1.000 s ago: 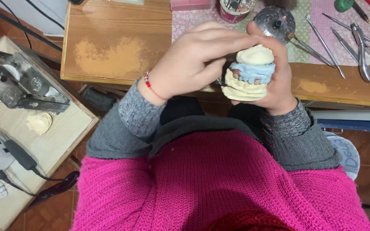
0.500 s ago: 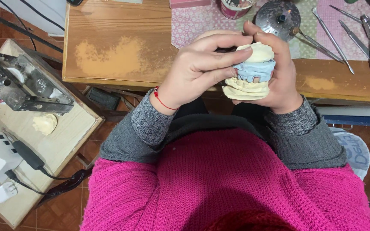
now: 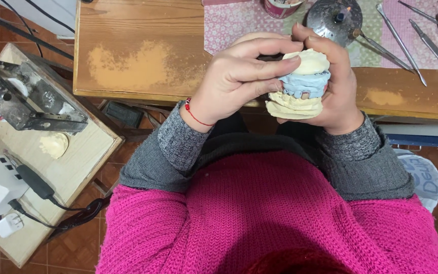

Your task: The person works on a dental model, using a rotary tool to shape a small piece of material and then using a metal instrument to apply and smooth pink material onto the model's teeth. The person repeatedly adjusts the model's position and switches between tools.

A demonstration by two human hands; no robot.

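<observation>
Held up in the upper centre of the frame, above the wooden bench: stacked dental casts, pinched top and side by left hand, cradled behind by right hand, apparently for alignment.

1 head-worn camera looks steeply down, close over the wooden workbench edge and lap

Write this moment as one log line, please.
left hand: grips stacked dental casts | right hand: cups casts from behind | position: above wooden bench edge | metal tools: on bench
</observation>
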